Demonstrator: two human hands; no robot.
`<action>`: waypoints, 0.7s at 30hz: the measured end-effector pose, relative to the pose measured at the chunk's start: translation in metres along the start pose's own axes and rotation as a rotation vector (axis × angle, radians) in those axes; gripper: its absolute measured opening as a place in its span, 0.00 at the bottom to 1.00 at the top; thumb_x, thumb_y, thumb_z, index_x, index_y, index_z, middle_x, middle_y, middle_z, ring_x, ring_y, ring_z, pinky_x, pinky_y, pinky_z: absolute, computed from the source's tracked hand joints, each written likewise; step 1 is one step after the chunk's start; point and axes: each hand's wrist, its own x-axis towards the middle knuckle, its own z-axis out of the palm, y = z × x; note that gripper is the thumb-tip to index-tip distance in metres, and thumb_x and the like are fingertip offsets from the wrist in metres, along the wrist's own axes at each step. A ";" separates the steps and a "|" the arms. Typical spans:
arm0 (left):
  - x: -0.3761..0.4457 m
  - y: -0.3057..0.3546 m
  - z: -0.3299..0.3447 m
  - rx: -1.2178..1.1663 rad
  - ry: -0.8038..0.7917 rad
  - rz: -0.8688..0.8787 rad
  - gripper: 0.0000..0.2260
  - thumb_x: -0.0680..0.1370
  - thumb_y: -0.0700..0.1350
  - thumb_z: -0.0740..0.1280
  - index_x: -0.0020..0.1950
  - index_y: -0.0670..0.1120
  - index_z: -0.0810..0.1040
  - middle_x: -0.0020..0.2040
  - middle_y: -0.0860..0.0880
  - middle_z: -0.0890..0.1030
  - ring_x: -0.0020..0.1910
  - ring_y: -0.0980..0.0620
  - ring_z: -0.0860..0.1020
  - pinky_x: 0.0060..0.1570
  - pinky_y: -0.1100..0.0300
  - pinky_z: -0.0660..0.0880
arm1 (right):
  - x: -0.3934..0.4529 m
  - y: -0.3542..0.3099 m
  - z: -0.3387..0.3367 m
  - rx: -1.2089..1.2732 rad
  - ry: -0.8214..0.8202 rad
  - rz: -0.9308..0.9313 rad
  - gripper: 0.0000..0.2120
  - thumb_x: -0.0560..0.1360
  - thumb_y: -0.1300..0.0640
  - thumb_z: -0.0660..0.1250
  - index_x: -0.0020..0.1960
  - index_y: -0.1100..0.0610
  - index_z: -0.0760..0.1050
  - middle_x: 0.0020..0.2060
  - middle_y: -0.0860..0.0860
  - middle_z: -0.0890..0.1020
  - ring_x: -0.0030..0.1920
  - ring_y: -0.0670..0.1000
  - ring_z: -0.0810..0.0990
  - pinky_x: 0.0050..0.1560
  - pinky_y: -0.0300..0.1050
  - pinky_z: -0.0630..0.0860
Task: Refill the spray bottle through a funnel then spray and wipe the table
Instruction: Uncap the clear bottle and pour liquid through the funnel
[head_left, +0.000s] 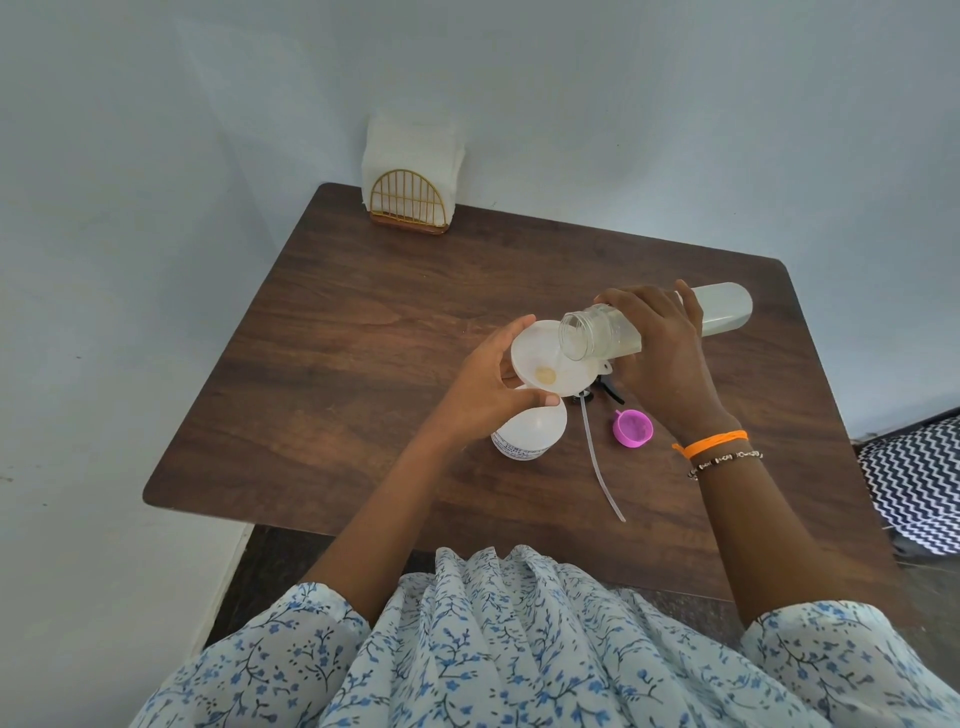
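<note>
My left hand (485, 387) grips the rim of a white funnel (540, 358) that stands in the white spray bottle (527, 434) on the brown table (363, 322). My right hand (657, 353) holds a clear refill bottle (722, 312) tipped on its side. The bottle's open mouth hangs over the funnel bowl, and a little pale liquid lies at the bottom of the funnel. The sprayer head with its long dip tube (600, 467) lies on the table right of the spray bottle, partly hidden by the funnel. A pink cap (632, 427) lies beside it.
A gold wire holder with white napkins (410, 176) stands at the table's far left corner against the wall. A black-and-white zigzag cloth (919, 483) lies off the table's right side. The wall runs close along the left and far edges.
</note>
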 end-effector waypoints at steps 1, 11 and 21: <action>0.000 0.000 0.000 -0.001 0.000 0.000 0.40 0.66 0.40 0.78 0.73 0.52 0.63 0.70 0.51 0.68 0.66 0.50 0.70 0.62 0.56 0.72 | 0.000 0.000 0.000 -0.001 0.000 0.001 0.29 0.58 0.70 0.77 0.57 0.56 0.76 0.53 0.53 0.80 0.55 0.55 0.76 0.70 0.57 0.53; 0.001 0.001 -0.001 -0.012 -0.005 -0.002 0.39 0.66 0.39 0.77 0.73 0.52 0.63 0.69 0.52 0.68 0.65 0.53 0.71 0.53 0.70 0.72 | 0.002 0.000 0.001 0.001 0.006 0.002 0.28 0.59 0.70 0.76 0.57 0.57 0.76 0.53 0.53 0.80 0.55 0.55 0.76 0.70 0.60 0.54; 0.002 0.001 0.000 -0.010 -0.001 0.007 0.39 0.66 0.39 0.77 0.73 0.52 0.63 0.69 0.52 0.68 0.64 0.53 0.71 0.50 0.71 0.73 | 0.001 -0.001 0.001 0.002 0.010 0.000 0.28 0.59 0.70 0.77 0.57 0.58 0.76 0.52 0.55 0.80 0.55 0.58 0.77 0.69 0.61 0.55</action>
